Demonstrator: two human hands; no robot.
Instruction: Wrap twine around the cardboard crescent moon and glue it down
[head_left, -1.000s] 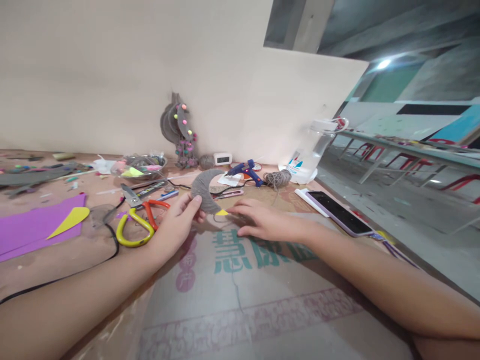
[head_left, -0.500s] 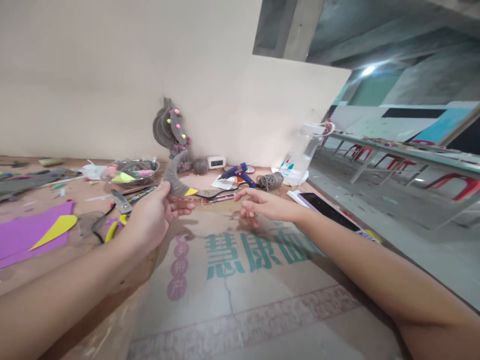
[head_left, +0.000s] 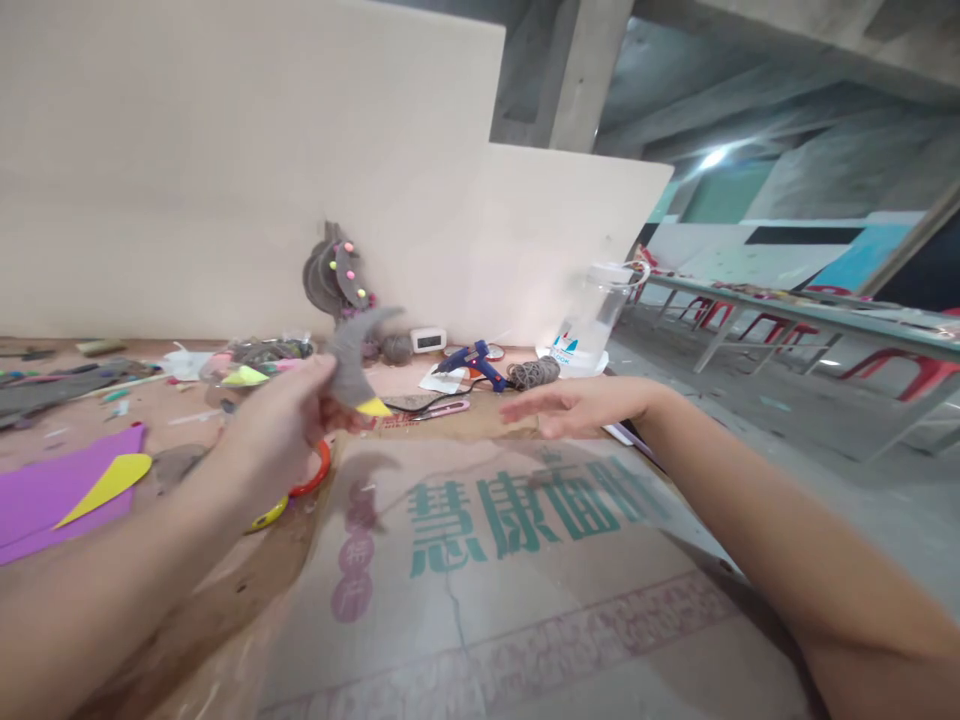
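Note:
A grey crescent-shaped piece (head_left: 355, 358) with a yellow tip is pinched in my left hand (head_left: 289, 415), raised above the table. My right hand (head_left: 577, 405) is held over the far right part of the cardboard sheet (head_left: 480, 620), its fingers stretched out to the left and nothing between them. Beyond my hands lie a blue glue gun (head_left: 474, 362), a ball of grey cord (head_left: 534, 373) and a pink cutter (head_left: 446, 409). Scissor handles, red (head_left: 319, 472) and yellow (head_left: 270, 515), show partly under my left hand.
Purple sheets (head_left: 64, 485) with a yellow piece (head_left: 109, 488) lie at the left. A grey decoration with coloured balls (head_left: 334, 275) stands by the wall. Behind are a small white clock (head_left: 428, 341) and a clear jug (head_left: 589, 325); a long table (head_left: 795, 312) is at the right.
My right hand has moved right, away from the crescent, and its fingers have straightened. My left hand still holds the crescent, now more upright. The view has shifted slightly.

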